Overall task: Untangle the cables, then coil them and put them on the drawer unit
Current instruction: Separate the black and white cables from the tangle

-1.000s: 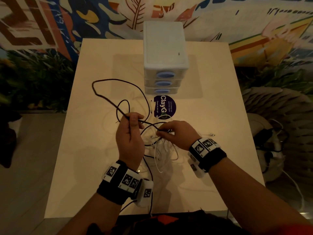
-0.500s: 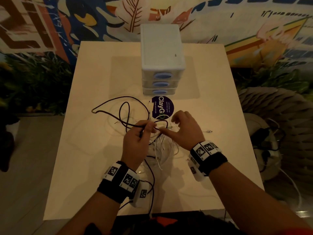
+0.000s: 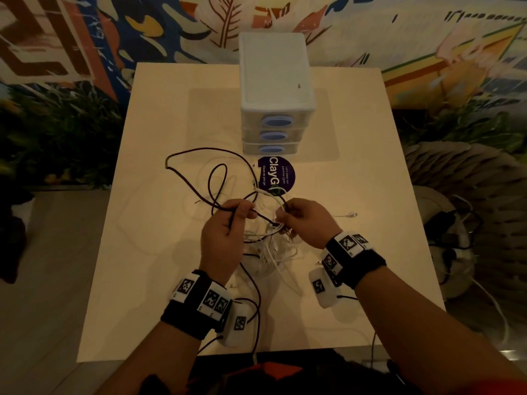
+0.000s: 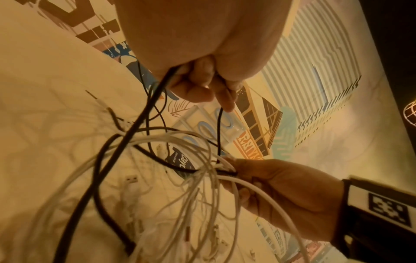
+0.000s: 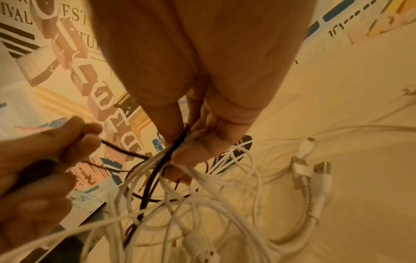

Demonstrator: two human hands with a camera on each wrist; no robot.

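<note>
Since the frame half a second back, our hands have drawn a little apart and the black cable's loops have spread wider toward the drawer unit. Our left hand [image 3: 225, 232] has its fingers curled around the black cable [image 3: 211, 181], which arcs out over the tabletop [image 3: 159, 252] in front of us. Our right hand [image 3: 306, 220] pinches a knot of black and white strands between thumb and fingertips [image 5: 191, 153]. Below and between both hands the white cables [image 3: 271, 252] lie in a tangled heap, with several plugs [image 5: 313, 170] resting on the tabletop just beside it. At the far edge stands the drawer unit [image 3: 275, 89], its top bare, with a dark round sticker [image 3: 281, 173] just in front of it.
</note>
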